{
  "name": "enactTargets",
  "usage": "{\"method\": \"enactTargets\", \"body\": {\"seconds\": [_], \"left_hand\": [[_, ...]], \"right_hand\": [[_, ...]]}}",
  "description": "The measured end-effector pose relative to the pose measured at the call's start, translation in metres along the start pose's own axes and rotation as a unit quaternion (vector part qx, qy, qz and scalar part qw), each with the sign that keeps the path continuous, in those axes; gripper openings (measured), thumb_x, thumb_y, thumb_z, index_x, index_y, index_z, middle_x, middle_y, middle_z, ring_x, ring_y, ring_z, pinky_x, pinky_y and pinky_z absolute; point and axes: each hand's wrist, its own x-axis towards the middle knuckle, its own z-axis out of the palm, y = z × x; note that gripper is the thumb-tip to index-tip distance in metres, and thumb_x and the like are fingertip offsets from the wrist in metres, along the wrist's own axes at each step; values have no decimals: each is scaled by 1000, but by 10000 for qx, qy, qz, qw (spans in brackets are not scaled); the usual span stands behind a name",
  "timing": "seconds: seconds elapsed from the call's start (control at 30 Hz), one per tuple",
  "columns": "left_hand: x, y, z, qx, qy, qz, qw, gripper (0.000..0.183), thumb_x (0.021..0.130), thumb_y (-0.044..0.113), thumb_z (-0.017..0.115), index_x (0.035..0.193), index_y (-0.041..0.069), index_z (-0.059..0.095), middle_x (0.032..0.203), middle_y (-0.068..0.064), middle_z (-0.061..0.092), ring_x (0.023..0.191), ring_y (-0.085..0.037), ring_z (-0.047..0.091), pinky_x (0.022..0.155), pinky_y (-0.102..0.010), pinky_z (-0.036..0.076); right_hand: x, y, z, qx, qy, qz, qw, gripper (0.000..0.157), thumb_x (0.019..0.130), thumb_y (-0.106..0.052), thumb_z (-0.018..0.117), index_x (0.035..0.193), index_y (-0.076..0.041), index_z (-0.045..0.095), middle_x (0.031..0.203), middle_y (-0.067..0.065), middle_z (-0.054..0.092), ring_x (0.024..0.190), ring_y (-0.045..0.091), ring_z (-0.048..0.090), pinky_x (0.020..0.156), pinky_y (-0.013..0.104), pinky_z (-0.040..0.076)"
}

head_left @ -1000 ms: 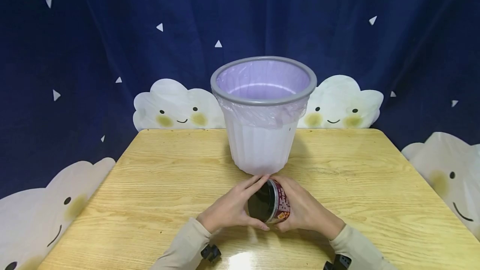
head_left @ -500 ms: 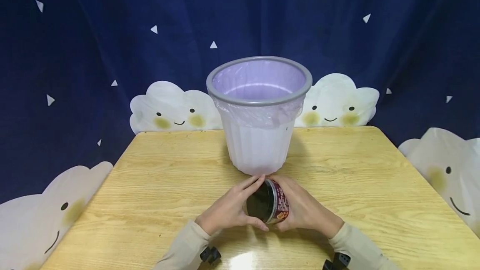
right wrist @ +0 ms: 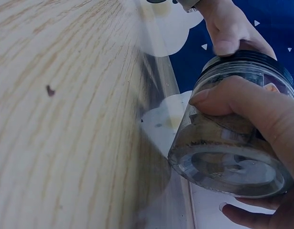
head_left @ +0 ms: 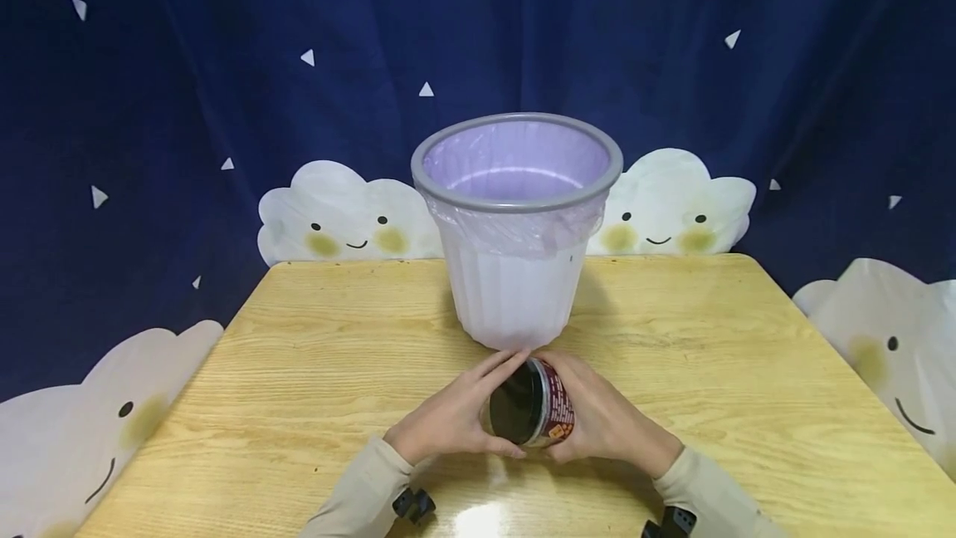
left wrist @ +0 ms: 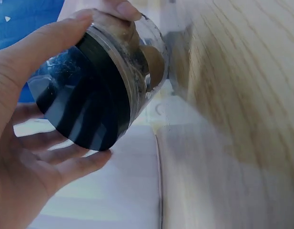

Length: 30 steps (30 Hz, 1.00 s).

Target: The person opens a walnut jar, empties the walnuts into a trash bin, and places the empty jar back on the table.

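A clear jar (right wrist: pixel 223 133) with a black lid (head_left: pixel 515 407) is tilted on its side between both hands, its lid facing left. Part of a dark red printed label (head_left: pixel 558 407) shows in the head view. My left hand (head_left: pixel 451 415) grips the lid, thumb on the near side and fingers around the far side. My right hand (head_left: pixel 607 418) holds the jar's body from the right, its thumb (right wrist: pixel 228 98) pressed along the wall. Brownish contents show through the plastic in the right wrist view. The fingers cover much of the label.
A white bin (head_left: pixel 515 297) with a grey rim and a pale purple liner (head_left: pixel 523 156) stands just beyond the hands. The wooden table (head_left: pixel 336 339) ends at a dark blue curtain (head_left: pixel 358 15) with cloud pictures (head_left: pixel 347 210) along its bottom.
The head view has shifted slightly. My left thumb has slid a little leftward on the lid; both hands keep hold of the jar, which stays nearly in place.
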Motion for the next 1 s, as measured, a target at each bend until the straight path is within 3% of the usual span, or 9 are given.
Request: {"method": "enactTargets", "body": {"seconds": [0.17,0.4,0.67,0.8,1.0], "left_hand": [[1,-1,1,-146,130,41,9998,115,67,49,84,155,15,19,155,-9,30,136,-20,38,111,-34,33],[0,-1,-1,-20,-3,98,10000,119,65,43,87,156,28,12,156,-2,25,139,-19,33,111,-36,34],[1,0,2,50,181,42,9998,117,66,47,86,156,27,14,153,0,30,136,-18,37,110,-35,36],[2,1,2,-55,274,7,9996,116,64,48,86,155,22,19,153,-4,33,135,-19,39,110,-34,36],[1,4,2,-244,431,-371,9981,115,59,53,86,151,11,31,149,-12,40,132,-23,43,108,-35,38]], "right_hand": [[1,-1,-1,51,-35,11,10000,112,44,-36,89,140,-7,39,130,5,52,116,21,52,98,43,48],[0,-1,-1,-51,-18,27,10000,113,42,-36,90,139,-6,40,128,5,52,114,21,52,95,43,49],[2,-1,-3,-66,-57,41,10000,112,43,-36,89,139,-6,40,129,5,52,115,21,52,97,42,49],[2,-2,-3,-35,-83,82,9999,112,42,-35,89,139,-6,40,128,5,52,114,20,52,96,43,49],[2,-3,0,-8,-48,64,10000,113,40,-32,89,138,-7,41,128,4,53,114,20,52,96,44,49]]}}
